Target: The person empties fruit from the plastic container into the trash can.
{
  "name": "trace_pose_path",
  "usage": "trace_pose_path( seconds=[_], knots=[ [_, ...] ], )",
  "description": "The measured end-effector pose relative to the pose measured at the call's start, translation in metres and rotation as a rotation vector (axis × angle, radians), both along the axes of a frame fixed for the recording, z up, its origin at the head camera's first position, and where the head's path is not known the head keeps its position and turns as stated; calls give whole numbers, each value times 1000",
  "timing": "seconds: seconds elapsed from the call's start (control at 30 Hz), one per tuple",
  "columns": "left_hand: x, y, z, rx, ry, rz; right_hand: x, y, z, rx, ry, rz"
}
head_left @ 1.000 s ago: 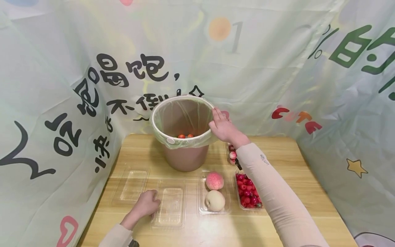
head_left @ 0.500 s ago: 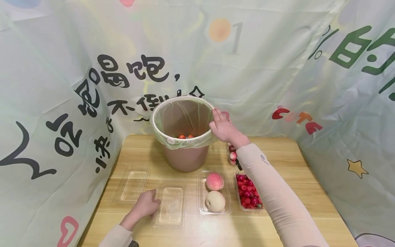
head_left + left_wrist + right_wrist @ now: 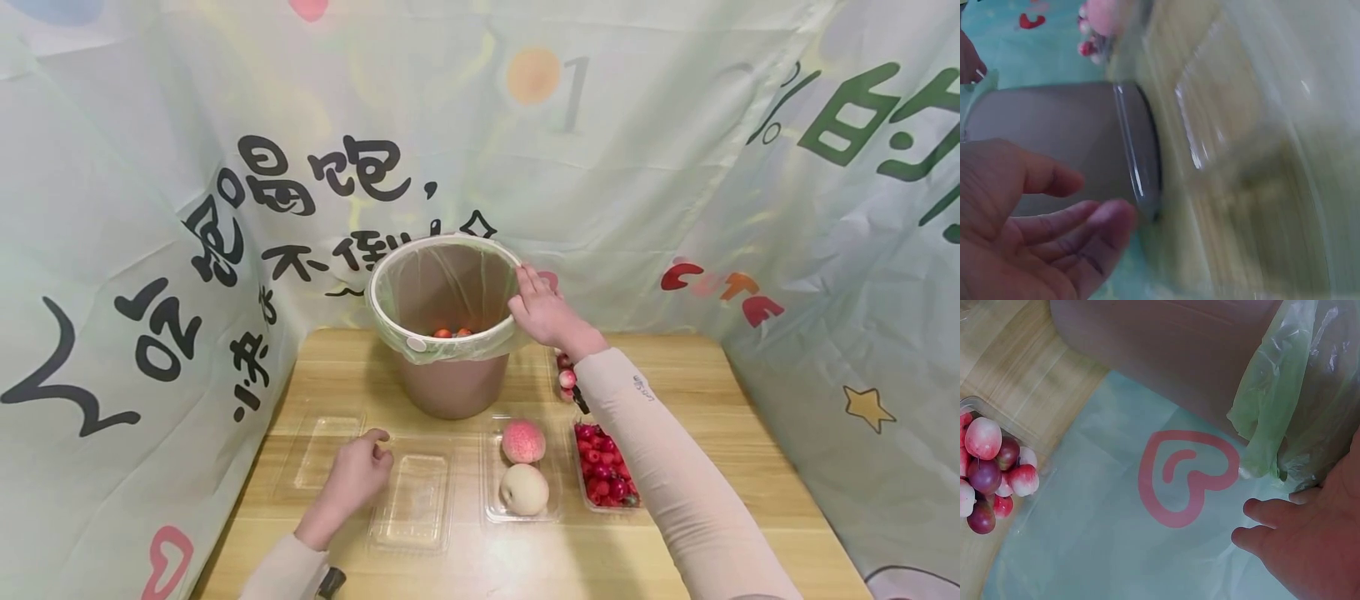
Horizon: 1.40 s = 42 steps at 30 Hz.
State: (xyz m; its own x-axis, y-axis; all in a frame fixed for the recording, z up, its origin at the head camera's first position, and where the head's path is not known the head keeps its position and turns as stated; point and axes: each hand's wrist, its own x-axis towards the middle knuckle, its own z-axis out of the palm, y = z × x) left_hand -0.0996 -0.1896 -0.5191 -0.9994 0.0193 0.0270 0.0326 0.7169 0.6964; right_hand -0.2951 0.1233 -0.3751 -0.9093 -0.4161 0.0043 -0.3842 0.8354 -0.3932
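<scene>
A brown trash can (image 3: 453,387) lined with a thin green bag (image 3: 420,350) stands at the back of the table, a few red-orange round pieces at its bottom. My right hand (image 3: 547,308) rests against the right side of its white rim, fingers straight; the right wrist view has the fingers beside the bag's gathered edge. My left hand (image 3: 352,471) hovers with nothing in it between two clear plastic containers (image 3: 412,533), fingers loosely bent and apart from the thumb. In the left wrist view that hand (image 3: 1041,225) overlaps the can's side.
Right of these stands a clear container holding a pink peach (image 3: 522,442) and a cream one (image 3: 523,489). Beside it is a box of red berry-like fruit (image 3: 600,471), partly behind the right sleeve. Farther back lie grape-like fruits (image 3: 985,475). Printed cloth walls (image 3: 637,167) enclose the table.
My left hand has lifted off the near clear container's left edge and moved slightly up, its fingers spreading from the thumb. My right hand has stayed at the rim.
</scene>
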Motion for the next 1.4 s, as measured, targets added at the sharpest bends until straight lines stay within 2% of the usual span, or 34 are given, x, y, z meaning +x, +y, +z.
trace_pose_path(
  seconds=[0.1,0.23,0.33,0.47,0.6,0.7,0.83,0.97,1.1,1.4],
  knots=[
    [-3,17,2,97,5,-17,-1,0,0,0,3,2],
    [-7,43,4,230,-76,-122,-2,1,0,-5,6,-1],
    [-12,62,4,282,-134,-205,-2,2,1,-5,11,-2],
    [-17,83,3,340,-183,-265,-2,2,3,-7,16,-1],
    [-18,99,1,329,-223,-302,-2,2,2,-6,15,-5],
    [-18,107,-4,265,-237,-314,-1,2,1,-5,16,-7],
    [-16,114,-13,177,-237,-306,-1,2,0,-2,12,-9],
    [-14,118,-21,129,-218,-291,0,1,0,-1,6,-12],
    [-12,122,-26,118,-199,-277,-1,1,-1,-6,8,-11],
    [-11,133,-40,161,-196,-228,-1,1,-1,-3,7,-10]
  ],
)
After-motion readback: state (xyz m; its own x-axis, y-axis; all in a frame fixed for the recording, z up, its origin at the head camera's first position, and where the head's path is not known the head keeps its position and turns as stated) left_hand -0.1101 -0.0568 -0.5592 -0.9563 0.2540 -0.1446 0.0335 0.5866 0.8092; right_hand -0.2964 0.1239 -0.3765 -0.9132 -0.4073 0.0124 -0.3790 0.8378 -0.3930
